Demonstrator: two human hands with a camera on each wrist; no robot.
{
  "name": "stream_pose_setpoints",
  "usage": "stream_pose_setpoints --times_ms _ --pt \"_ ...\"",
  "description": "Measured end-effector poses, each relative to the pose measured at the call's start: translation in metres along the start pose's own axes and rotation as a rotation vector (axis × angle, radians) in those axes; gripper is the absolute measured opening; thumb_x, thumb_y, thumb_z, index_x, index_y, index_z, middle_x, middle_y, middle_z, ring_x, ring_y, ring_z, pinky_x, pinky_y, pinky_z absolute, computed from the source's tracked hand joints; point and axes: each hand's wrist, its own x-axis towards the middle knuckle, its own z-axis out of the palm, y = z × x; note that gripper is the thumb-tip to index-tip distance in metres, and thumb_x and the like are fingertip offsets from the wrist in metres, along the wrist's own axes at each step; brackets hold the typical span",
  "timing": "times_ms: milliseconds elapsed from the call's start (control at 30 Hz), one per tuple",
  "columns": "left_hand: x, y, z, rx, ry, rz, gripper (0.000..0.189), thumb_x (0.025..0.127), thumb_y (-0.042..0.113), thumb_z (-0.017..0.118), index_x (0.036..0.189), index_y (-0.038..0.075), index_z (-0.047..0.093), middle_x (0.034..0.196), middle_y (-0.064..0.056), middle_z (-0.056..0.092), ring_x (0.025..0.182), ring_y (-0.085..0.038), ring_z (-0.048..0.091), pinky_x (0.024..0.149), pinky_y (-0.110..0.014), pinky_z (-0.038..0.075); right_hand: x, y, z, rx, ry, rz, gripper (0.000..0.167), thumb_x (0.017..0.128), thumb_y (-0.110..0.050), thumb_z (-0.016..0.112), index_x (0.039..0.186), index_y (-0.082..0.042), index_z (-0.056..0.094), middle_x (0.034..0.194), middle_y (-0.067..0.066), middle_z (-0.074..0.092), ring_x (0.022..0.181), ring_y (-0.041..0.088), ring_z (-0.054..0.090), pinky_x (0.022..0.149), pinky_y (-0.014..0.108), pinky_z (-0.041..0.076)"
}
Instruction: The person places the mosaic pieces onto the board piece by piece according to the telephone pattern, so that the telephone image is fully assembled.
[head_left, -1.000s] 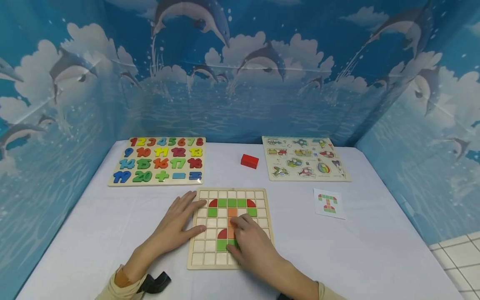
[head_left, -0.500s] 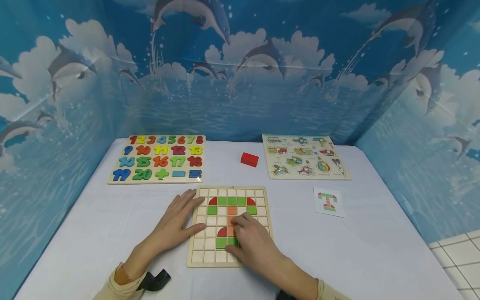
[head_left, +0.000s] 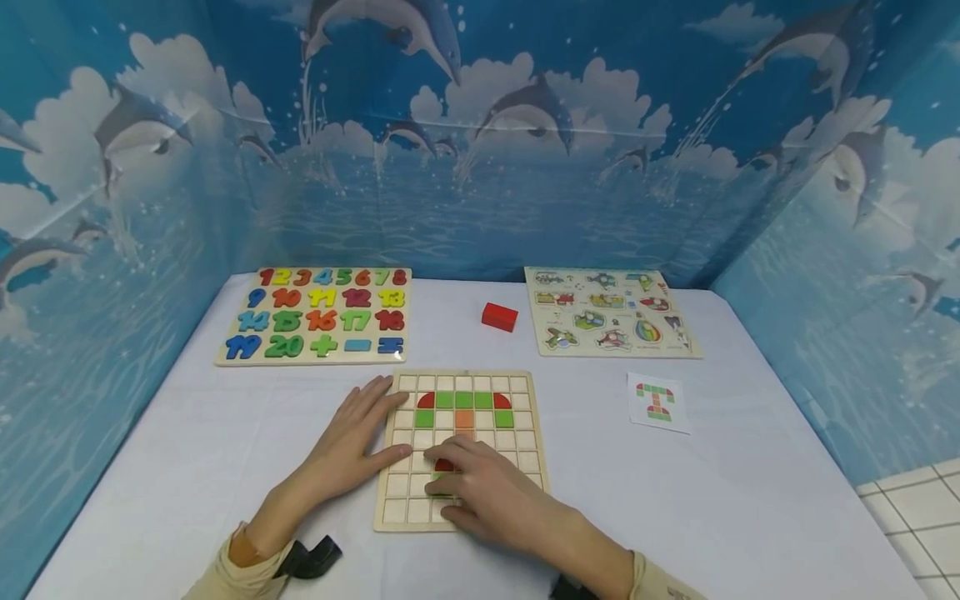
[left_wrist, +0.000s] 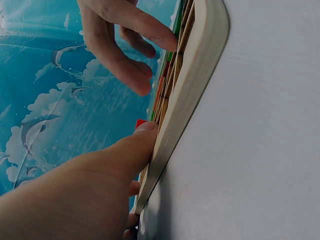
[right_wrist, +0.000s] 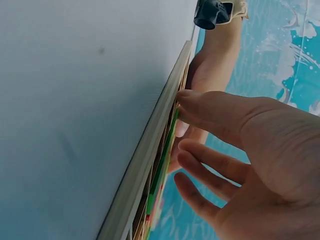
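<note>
A wooden grid board (head_left: 398, 508) lies flat in front of me in the head view. Red quarter-round tiles (head_left: 426, 401), green square tiles (head_left: 464, 401) and orange square tiles (head_left: 464, 418) sit in its cells. My left hand (head_left: 348, 446) rests at the board's left edge, fingertips and thumb touching the rim. Over the lower middle of the board is my right hand (head_left: 495, 492), fingers spread and nothing held between them. It covers several lower tiles, though a red quarter-round (head_left: 444, 465) shows between its fingers. In the right wrist view, the thumb (right_wrist: 200, 102) is at the board's edge.
Behind the board lie a number puzzle (head_left: 300, 363) at left, a red block (head_left: 499, 317) in the middle and a vehicle picture puzzle (head_left: 630, 353) at right. A small card (head_left: 659, 403) printed with a T-shaped tile pattern lies to the right. A dolphin-print curtain (head_left: 480, 208) surrounds the table.
My right hand has shifted left across the lower tiles, and its fingers have spread from a more curled pose. My left hand has stayed at the board's left edge.
</note>
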Motion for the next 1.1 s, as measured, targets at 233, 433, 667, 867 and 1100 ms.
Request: stream_pose_setpoints --times_ms 233,433,667,867,1100 --pt "0.001 0.0 0.0 -0.003 -0.007 -0.005 0.077 0.094 0.051 0.076 0.156 0.015 0.047 0.172 -0.015 0.031 0.162 -0.035 0.022 0.132 -0.061 0.016 -0.001 0.008 -0.004 0.041 0.015 0.027 0.011 0.089 -0.022 0.086 0.099 -0.019 0.084 0.122 -0.004 0.073 0.117 0.014 0.061 0.103 0.028 0.057" --pt "0.0 0.002 -0.001 -0.019 -0.012 -0.018 0.083 0.094 0.049 0.077 0.159 0.009 0.043 0.172 -0.015 0.03 0.162 -0.035 0.021 0.133 -0.059 0.015 -0.005 0.019 -0.017 0.1 -0.019 0.084 0.02 0.086 -0.018 0.089 0.104 -0.016 0.083 0.119 -0.003 0.074 0.115 0.013 0.062 0.1 0.029 0.058" --pt "0.001 0.003 -0.001 -0.009 -0.013 -0.026 0.085 0.094 0.049 0.076 0.159 0.007 0.042 0.172 -0.015 0.03 0.162 -0.034 0.021 0.133 -0.058 0.015 -0.011 0.034 -0.034 0.169 -0.181 0.214 0.044 0.081 -0.019 0.094 0.12 -0.016 0.076 0.142 0.0 0.063 0.133 0.02 0.056 0.11 0.037 0.056" --pt "0.0 0.002 -0.001 -0.007 -0.014 -0.023 0.084 0.094 0.05 0.076 0.159 0.008 0.042 0.172 -0.015 0.03 0.162 -0.035 0.021 0.133 -0.058 0.015 -0.012 0.039 -0.035 0.223 -0.262 0.265 0.053 0.081 -0.017 0.094 0.129 -0.015 0.073 0.15 0.001 0.058 0.139 0.022 0.052 0.112 0.039 0.055" --pt "0.0 0.0 0.003 -0.01 -0.006 -0.027 0.083 0.094 0.051 0.075 0.158 0.009 0.043 0.172 -0.014 0.03 0.162 -0.034 0.022 0.133 -0.058 0.016 -0.013 0.045 -0.035 0.257 -0.265 0.266 0.054 0.082 -0.025 0.094 0.131 -0.019 0.073 0.148 -0.004 0.059 0.139 0.018 0.052 0.114 0.037 0.053"
